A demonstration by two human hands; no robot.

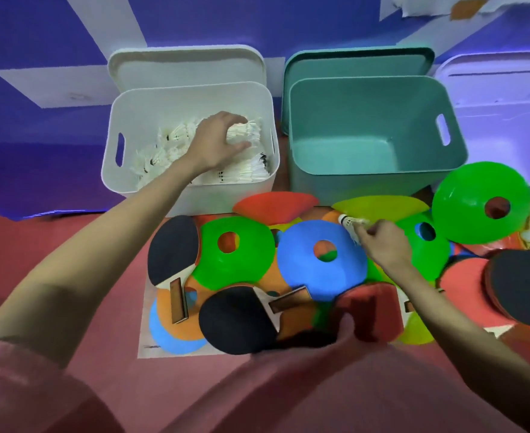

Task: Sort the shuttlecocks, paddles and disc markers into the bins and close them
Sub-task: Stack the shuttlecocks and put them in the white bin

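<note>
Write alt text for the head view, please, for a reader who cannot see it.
A person's left hand reaches into a white bin of shuttlecocks while the right hand pinches one shuttlecock above a pile of disc markers and paddles. The teal bin beside it holds nothing.

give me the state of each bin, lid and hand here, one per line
white bin: open, shuttlecocks inside
white lid: off, upright behind the white bin
teal bin: open, empty
teal lid: off, upright behind the teal bin
left hand: in the white bin, fingers spread over the shuttlecocks
right hand: pinching a shuttlecock above the discs
</note>
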